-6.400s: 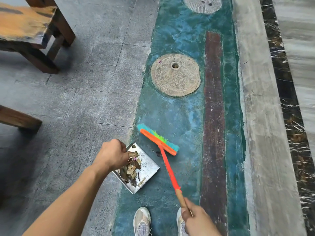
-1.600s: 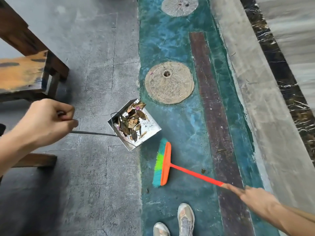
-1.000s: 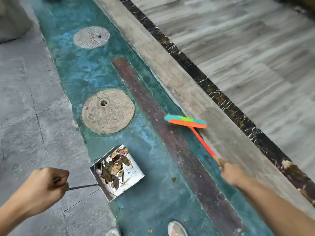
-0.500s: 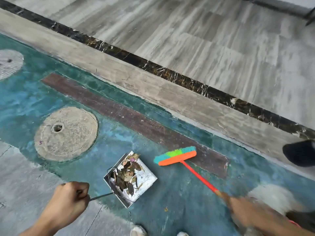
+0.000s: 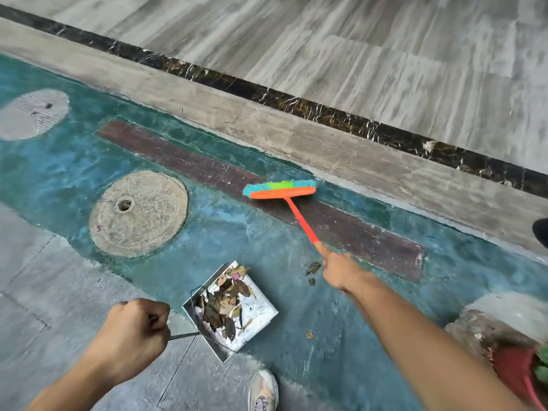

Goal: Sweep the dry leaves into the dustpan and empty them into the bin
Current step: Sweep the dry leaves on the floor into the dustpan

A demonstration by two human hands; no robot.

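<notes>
Outdoor paving seen from above: teal-painted strip (image 5: 267, 247) through the middle, grey slabs (image 5: 44, 277) along its near-left side, pale stone kerb (image 5: 296, 134), dark marble band (image 5: 326, 117) and streaked grey tiles (image 5: 385, 54) beyond its far side. Set into the teal paint, two round concrete covers, one (image 5: 138, 213) left of centre with a hole in it, another (image 5: 32, 114) at the far left edge, plus a long reddish-brown patch (image 5: 207, 173) parallel to the kerb. Left hand (image 5: 133, 330) at lower left, closed into a fist round the thin wire handle (image 5: 184, 336) of a square metal dustpan (image 5: 258, 315); pan at the near edge of the teal strip, one corner over the grey slabs, unclear whether lifted or resting. Dry leaves (image 5: 222, 307) heaped in the pan's handle-side half. Right hand (image 5: 341, 271) right of the pan, arm stretched forward, fingers wrapped round the near end of an orange-handled broom (image 5: 281, 192); blue-and-green bristled head out on the reddish-brown patch, near the kerb, well apart from the pan. Stray leaves (image 5: 313, 267) on the teal paint just left of the right hand, one more scrap (image 5: 310, 334) beside the pan's right corner. Pale shoe (image 5: 264, 390) at the bottom edge below the pan. Stone block (image 5: 489, 324) and red pot (image 5: 516, 372) with a green plant at the lower right corner.
</notes>
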